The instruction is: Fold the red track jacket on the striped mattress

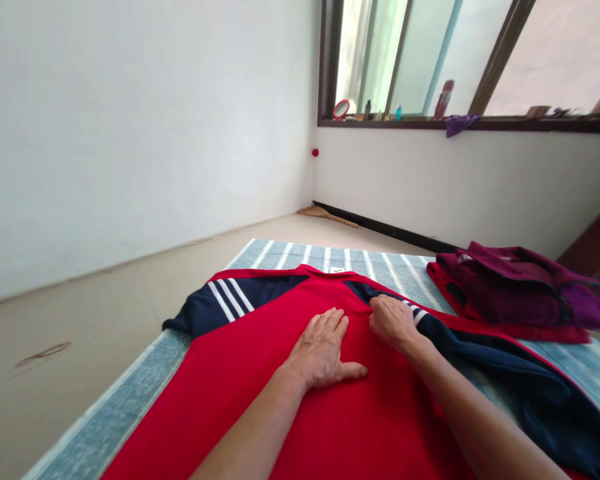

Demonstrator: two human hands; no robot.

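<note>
- One red jersey [300, 400] with navy sleeves lies spread flat on a striped mat [130, 407], seemingly for smoothing.
- The left hand [325, 350] presses flat, fingers open, gripping nothing.
- The right hand [393, 320] curls, pinching fabric near the shoulder.
- One folded pile of maroon clothes [520, 287] sits well apart, far right.
</note>
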